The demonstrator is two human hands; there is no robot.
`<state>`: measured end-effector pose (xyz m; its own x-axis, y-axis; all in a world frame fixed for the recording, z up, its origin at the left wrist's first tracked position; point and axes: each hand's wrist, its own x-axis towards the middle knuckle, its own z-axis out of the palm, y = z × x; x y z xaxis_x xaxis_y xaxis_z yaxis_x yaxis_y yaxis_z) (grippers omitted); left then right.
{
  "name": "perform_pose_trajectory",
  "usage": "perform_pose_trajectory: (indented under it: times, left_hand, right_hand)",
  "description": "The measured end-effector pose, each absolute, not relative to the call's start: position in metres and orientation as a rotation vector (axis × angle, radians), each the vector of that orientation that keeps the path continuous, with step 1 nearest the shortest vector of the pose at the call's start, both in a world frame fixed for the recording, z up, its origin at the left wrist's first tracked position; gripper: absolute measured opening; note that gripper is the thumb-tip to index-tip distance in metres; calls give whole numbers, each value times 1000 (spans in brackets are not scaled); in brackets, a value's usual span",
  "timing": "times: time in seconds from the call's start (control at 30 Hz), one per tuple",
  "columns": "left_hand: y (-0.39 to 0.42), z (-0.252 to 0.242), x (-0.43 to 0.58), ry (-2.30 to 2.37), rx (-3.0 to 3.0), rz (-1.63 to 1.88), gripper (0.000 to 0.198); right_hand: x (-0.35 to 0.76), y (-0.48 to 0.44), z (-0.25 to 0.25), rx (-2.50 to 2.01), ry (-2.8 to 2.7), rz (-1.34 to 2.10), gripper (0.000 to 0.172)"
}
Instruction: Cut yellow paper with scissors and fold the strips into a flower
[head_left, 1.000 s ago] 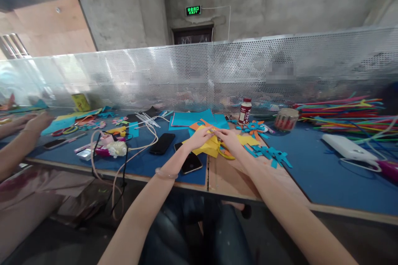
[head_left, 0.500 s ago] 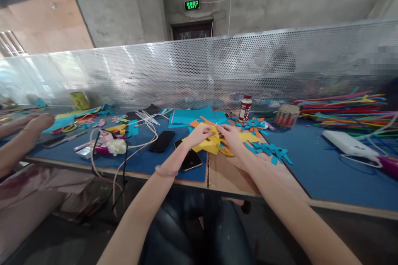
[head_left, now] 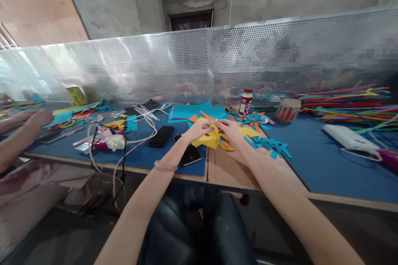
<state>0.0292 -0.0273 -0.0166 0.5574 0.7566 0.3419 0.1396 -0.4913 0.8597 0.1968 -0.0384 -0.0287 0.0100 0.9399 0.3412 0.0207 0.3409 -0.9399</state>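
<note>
My left hand (head_left: 200, 128) is closed, thumb and fingers pinching a piece of yellow paper (head_left: 209, 140) over the table's front half. Close beside it, my right hand (head_left: 229, 128) is also closed, its fingertips meeting the same paper near the left ones. Yellow-handled scissors (head_left: 226, 145) show just under my right hand; whether that hand touches them I cannot tell. More yellow paper (head_left: 249, 132) lies to the right. Behind my hands are orange paper (head_left: 199, 116) and a stack of blue sheets (head_left: 191, 111). Blue paper strips (head_left: 273, 146) lie to the right.
Two phones, one black (head_left: 161, 136) and one nearer (head_left: 190, 155), lie left of my hands. Cables (head_left: 148, 136) and a glue gun (head_left: 108, 143) are farther left, near another person's hands (head_left: 39, 120). A bottle (head_left: 246, 102), jar (head_left: 287, 110) and power bank (head_left: 350, 137) stand or lie right.
The view has tilted slightly downward. My hands stay together on the yellow paper, with only a small shift of the fingers. The other person's hands at left have moved a little.
</note>
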Motion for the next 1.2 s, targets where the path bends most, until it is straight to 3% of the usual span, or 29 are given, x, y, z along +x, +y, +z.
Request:
perform_pose_trajectory:
  times: [1.2]
  left_hand:
    - [-29,-15,28,725,1988,929,34]
  right_hand:
    - [198,-38,-31,-784,-1211,1111,30]
